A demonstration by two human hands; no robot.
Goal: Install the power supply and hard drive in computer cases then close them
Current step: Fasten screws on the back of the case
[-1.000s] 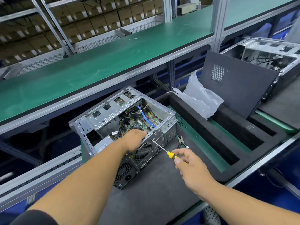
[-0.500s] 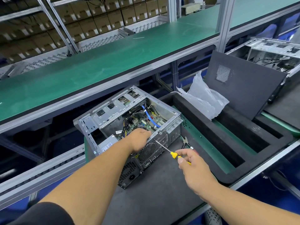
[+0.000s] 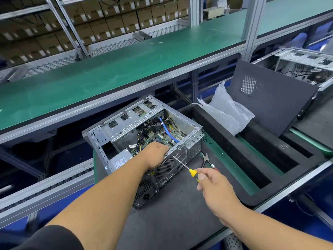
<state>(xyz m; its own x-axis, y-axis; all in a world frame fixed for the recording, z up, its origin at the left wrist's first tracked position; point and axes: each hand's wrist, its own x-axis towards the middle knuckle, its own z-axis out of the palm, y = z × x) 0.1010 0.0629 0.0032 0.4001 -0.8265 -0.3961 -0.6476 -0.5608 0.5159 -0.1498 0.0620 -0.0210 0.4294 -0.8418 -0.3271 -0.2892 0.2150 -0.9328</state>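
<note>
Since the earlier frame the right hand [image 3: 214,186] has turned the screwdriver a little; the case and the left hand sit as before. The right grip pinches the yellow-and-black handle of a slim steel-shafted screwdriver [image 3: 192,173], whose tip, up and left of the grip, meets the top rear edge of an open grey metal computer case [image 3: 180,160] lying on its side on the dark grey bench [image 3: 171,213]. The left hand [image 3: 155,154] curls over that same rear edge, fingers inside the case, just beside the screwdriver tip. Directly under the left wrist lies the silver boxed power supply [image 3: 119,160], seated in the case's near corner. Just beyond the right grip rest small pliers [image 3: 205,157]. Farther right, a black side panel [image 3: 273,100] leans in a black foam tray [image 3: 225,141], beside crumpled clear plastic bags [image 3: 228,112].
</note>
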